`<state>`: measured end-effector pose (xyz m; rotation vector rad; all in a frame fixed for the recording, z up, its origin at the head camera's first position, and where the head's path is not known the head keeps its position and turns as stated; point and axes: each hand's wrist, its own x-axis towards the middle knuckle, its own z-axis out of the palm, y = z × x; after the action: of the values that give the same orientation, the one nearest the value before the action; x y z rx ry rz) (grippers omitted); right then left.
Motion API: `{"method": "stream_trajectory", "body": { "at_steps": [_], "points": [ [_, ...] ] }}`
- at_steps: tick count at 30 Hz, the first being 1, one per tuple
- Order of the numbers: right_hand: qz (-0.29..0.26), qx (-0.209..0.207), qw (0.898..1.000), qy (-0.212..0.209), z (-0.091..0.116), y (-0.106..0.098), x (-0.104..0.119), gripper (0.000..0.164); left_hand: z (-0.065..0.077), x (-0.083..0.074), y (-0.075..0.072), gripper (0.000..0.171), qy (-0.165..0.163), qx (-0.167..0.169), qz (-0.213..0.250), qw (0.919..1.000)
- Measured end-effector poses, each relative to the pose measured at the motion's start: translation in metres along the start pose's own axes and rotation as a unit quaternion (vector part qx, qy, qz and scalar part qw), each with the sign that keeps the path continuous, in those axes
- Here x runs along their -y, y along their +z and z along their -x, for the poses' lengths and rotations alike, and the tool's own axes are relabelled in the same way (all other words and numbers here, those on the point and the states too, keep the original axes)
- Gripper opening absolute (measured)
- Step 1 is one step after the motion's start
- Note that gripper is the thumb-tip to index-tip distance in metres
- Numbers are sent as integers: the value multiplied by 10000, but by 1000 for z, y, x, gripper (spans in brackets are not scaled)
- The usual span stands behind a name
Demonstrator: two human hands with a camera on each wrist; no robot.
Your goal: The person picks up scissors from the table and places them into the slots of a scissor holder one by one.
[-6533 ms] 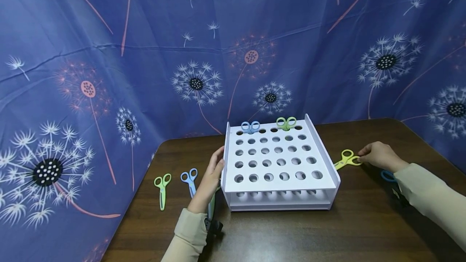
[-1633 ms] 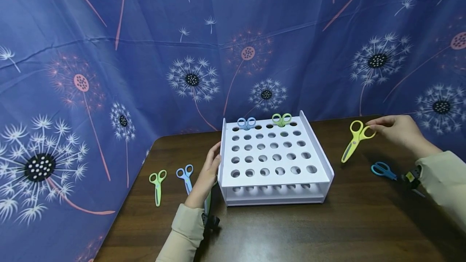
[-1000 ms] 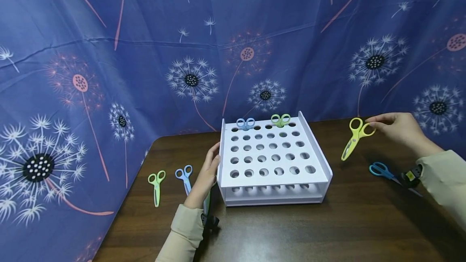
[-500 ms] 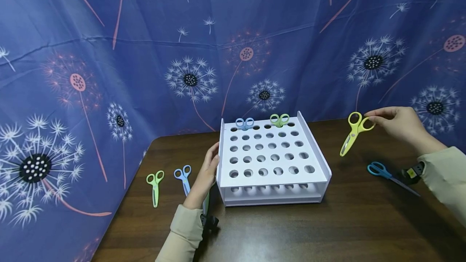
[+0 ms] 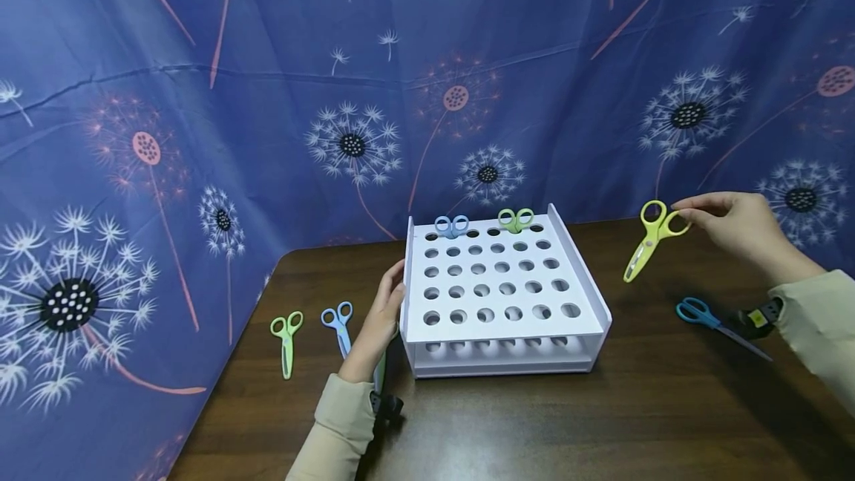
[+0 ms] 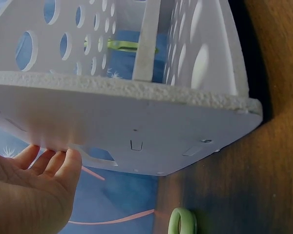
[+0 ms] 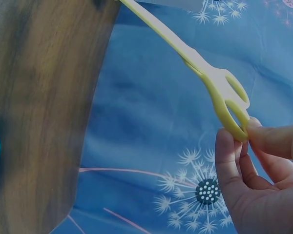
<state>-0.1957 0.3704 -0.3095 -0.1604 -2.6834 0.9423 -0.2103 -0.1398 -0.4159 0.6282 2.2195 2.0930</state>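
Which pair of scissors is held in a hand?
The yellow plastic scissors, the only yellow pair, pinched in the right hand; the rest lie on the brown wooden table or sit in the white perforated rack.

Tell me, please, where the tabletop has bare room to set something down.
The wooden tabletop is bare in front of the white perforated rack, and between it and the teal-handled scissors. Crowded: left of the rack, with the left hand, blue scissors and green scissors.

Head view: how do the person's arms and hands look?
The left sleeve and right sleeve are pale beige. By the left is a black device, by the right a black unit with a yellow patch. Left hand and right hand are ungloved.
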Motion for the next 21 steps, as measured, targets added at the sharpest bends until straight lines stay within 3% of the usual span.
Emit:
{"method": "stream_trajectory", "body": {
  "at_steps": [15, 21],
  "points": [
    [-94, -127, 9998, -128, -3, -6, 9, 46, 0, -3, 4, 49, -34, -30, 29, 10000],
    [-404, -185, 9989, -136, -5, -7, 15, 42, 1, -4, 2, 50, -66, -103, -10, 9999]
  ]
}}
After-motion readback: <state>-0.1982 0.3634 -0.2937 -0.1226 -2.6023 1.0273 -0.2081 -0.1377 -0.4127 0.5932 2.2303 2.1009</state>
